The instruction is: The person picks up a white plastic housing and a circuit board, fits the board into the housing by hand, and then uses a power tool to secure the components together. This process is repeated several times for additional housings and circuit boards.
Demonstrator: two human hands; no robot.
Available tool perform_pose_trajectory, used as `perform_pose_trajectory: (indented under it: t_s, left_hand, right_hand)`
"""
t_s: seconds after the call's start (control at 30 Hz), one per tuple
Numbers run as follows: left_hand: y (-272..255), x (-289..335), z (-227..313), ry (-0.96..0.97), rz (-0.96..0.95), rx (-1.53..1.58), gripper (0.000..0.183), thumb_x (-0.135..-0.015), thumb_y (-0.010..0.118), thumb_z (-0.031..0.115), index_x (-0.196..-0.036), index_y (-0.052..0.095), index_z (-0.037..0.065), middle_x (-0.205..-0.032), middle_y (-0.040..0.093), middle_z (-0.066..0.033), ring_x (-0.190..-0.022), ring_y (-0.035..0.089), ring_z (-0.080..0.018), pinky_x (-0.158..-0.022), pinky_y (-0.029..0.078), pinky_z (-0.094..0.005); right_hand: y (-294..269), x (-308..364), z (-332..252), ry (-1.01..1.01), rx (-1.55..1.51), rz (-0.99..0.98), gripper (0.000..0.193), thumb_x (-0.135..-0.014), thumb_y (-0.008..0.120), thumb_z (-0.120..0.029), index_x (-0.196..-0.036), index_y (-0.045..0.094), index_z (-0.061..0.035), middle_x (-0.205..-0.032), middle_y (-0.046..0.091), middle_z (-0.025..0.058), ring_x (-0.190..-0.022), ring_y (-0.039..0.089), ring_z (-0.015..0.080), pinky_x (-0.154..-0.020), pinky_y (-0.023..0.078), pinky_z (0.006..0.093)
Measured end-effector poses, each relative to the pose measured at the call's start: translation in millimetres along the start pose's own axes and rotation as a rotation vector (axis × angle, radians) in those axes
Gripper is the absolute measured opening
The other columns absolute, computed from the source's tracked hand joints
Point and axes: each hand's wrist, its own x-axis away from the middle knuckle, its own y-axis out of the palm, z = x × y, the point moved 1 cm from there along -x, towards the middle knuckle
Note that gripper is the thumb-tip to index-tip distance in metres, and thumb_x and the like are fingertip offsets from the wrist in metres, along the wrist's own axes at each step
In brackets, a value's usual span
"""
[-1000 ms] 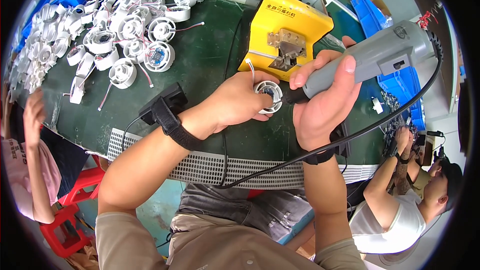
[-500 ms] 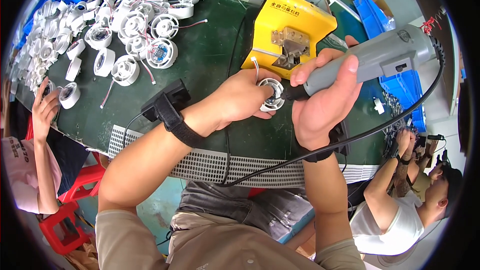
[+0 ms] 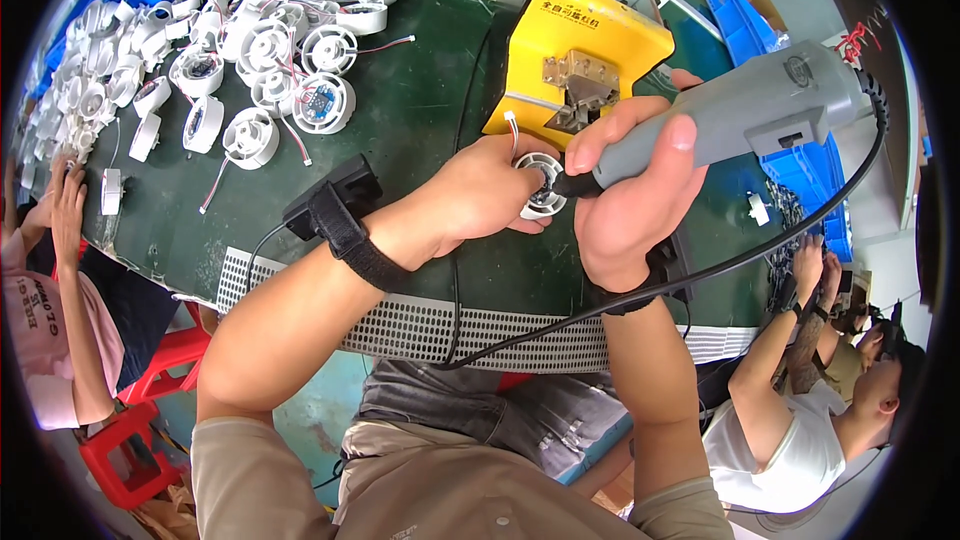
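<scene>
My left hand (image 3: 487, 190) is closed around a small round white plastic housing (image 3: 547, 208), its fingers inside and under the rim. A short wire lead with a white connector (image 3: 511, 118) sticks up beside that hand. My right hand (image 3: 640, 195) grips a grey electric screwdriver (image 3: 740, 112), held tilted with its dark nose pointing down left into the housing. The bit's tip is hidden inside the housing. Just beyond both hands stands a yellow screw feeder (image 3: 590, 50) with a metal block on its front.
Many white housings with wires (image 3: 265, 45) are heaped at the far left of the green table (image 3: 410, 90). The black screwdriver cable (image 3: 700, 285) loops across my right forearm. Blue bins (image 3: 808, 175) stand at the right. Other people sit at both sides, a red stool (image 3: 120, 450) at left.
My right hand and the screwdriver have shifted slightly left, the nose now deeper in the housing. At left, the other person's hand has left a housing and moved back to the pile.
</scene>
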Motion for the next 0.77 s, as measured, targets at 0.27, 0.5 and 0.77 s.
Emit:
perform_pose_trajectory:
  t_s: [0.27, 0.5, 0.77]
  left_hand:
    - [9, -3, 5, 0.000, -0.001, -0.040, 0.032, -0.095, 0.045, 0.008, -0.124, 0.051, -0.005, -0.105, 0.062, -0.0137, -0.087, 0.066, -0.0203, -0.077, 0.058, -0.0318]
    - [-42, 40, 43, 0.169, 0.222, -0.751, 0.032, -0.086, 0.051, 0.007, -0.116, 0.059, 0.002, -0.078, 0.063, -0.0131, -0.054, 0.061, -0.0170, -0.056, 0.049, -0.0303]
    - [-102, 59, 72, 0.625, 1.196, -1.121, 0.050, -0.088, 0.064, 0.022, -0.135, 0.048, 0.010, -0.134, 0.048, -0.0166, -0.090, 0.065, -0.0239, -0.081, 0.051, -0.0377]
  right_hand:
    - [-10, 1, 1, -0.052, -0.043, -0.131, 0.055, -0.096, 0.043, -0.040, -0.126, 0.029, 0.0039, -0.072, 0.051, 0.0101, -0.049, 0.052, 0.0164, -0.048, 0.047, 0.0285]
    - [-40, 1, -1, -0.005, -0.072, -0.157, 0.070, -0.093, 0.048, -0.056, -0.133, 0.031, -0.0011, -0.090, 0.057, 0.0109, -0.080, 0.057, 0.0183, -0.076, 0.048, 0.0323]
    - [-281, -37, 9, -0.038, 1.517, 0.491, 0.042, -0.080, 0.075, -0.028, -0.111, 0.059, -0.0037, -0.107, 0.060, 0.0119, -0.104, 0.054, 0.0250, -0.091, 0.045, 0.0404]
